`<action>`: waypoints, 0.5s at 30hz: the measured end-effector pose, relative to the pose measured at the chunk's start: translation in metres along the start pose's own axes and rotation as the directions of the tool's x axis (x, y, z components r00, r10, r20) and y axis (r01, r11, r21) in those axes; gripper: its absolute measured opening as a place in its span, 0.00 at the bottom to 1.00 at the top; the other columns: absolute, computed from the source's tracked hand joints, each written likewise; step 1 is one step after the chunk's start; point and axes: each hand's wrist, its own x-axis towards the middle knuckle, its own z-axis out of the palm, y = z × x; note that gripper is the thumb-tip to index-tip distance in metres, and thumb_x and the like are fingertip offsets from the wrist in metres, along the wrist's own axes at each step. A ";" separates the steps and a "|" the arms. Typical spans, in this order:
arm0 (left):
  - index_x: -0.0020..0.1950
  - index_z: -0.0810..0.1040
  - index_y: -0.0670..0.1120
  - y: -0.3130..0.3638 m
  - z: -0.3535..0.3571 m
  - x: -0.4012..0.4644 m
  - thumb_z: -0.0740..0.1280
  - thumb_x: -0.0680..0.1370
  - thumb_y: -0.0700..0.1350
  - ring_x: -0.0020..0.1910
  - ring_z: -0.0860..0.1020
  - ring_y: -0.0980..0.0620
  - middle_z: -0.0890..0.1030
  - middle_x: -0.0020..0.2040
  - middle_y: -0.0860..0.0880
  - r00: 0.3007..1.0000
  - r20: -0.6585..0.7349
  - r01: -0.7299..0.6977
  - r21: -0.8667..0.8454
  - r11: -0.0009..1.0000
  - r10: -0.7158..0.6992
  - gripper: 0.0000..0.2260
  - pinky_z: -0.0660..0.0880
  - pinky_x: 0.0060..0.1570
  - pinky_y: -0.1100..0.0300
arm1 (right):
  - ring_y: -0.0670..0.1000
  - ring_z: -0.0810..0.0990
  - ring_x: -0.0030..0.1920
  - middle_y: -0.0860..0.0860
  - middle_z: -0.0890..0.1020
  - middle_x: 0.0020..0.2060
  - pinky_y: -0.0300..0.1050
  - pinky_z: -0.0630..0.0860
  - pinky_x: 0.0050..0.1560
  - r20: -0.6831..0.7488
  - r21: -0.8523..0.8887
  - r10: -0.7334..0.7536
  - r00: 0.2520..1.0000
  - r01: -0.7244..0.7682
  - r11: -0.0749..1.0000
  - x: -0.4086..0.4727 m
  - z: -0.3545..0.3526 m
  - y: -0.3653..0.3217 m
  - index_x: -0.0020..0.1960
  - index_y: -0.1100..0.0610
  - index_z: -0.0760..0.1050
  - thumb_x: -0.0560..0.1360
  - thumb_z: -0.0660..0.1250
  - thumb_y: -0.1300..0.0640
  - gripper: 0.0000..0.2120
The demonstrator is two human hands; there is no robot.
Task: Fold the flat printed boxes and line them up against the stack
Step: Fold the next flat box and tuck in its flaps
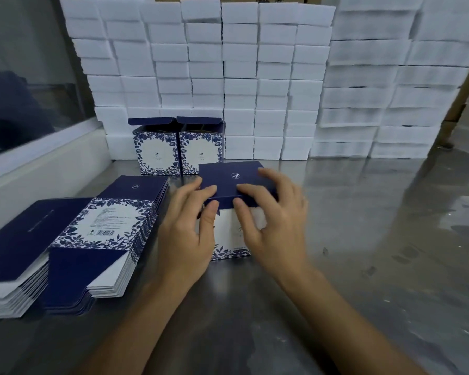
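Note:
A blue-and-white printed box (229,182) stands on the steel table in front of me, its dark blue flap folded over the top. My left hand (190,228) holds its left side, thumb on the flap's front edge. My right hand (271,220) lies over the right side, fingers on the flap and thumb at its front edge. Two folded boxes (178,151) with lids up stand side by side against the wall of stacked white blocks (241,77). A pile of flat printed boxes (98,239) lies to my left.
The steel table (377,226) stretches out to the right, shiny and scuffed. A white ledge and a glass pane (33,104) border the left side. More white stacks (390,90) rise at the back right beside a brown cardboard post.

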 end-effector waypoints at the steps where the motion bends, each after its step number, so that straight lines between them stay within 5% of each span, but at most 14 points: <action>1: 0.59 0.80 0.38 0.003 0.001 0.000 0.64 0.80 0.40 0.61 0.77 0.46 0.77 0.62 0.41 1.000 -0.006 -0.008 0.010 1.000 0.008 0.12 0.76 0.58 0.57 | 0.55 0.76 0.63 0.53 0.77 0.63 0.59 0.71 0.59 -0.010 -0.037 -0.026 1.000 0.025 0.999 -0.001 0.003 -0.005 0.56 0.51 0.83 0.77 0.69 0.52 0.09; 10: 0.54 0.82 0.37 0.008 0.006 0.002 0.64 0.79 0.38 0.57 0.79 0.45 0.79 0.57 0.40 0.999 -0.041 -0.006 0.056 0.998 0.008 0.09 0.72 0.53 0.63 | 0.52 0.76 0.62 0.49 0.79 0.60 0.60 0.69 0.57 0.033 -0.040 0.050 0.998 -0.049 0.998 0.003 0.012 -0.016 0.51 0.47 0.83 0.77 0.67 0.55 0.07; 15: 0.55 0.81 0.37 0.005 0.003 0.002 0.64 0.79 0.39 0.58 0.78 0.45 0.78 0.57 0.40 1.000 -0.028 -0.008 0.011 1.000 0.008 0.10 0.79 0.49 0.50 | 0.55 0.76 0.61 0.54 0.77 0.62 0.57 0.73 0.57 0.002 -0.005 0.019 1.000 -0.019 1.000 -0.004 0.011 -0.004 0.56 0.53 0.82 0.80 0.65 0.52 0.10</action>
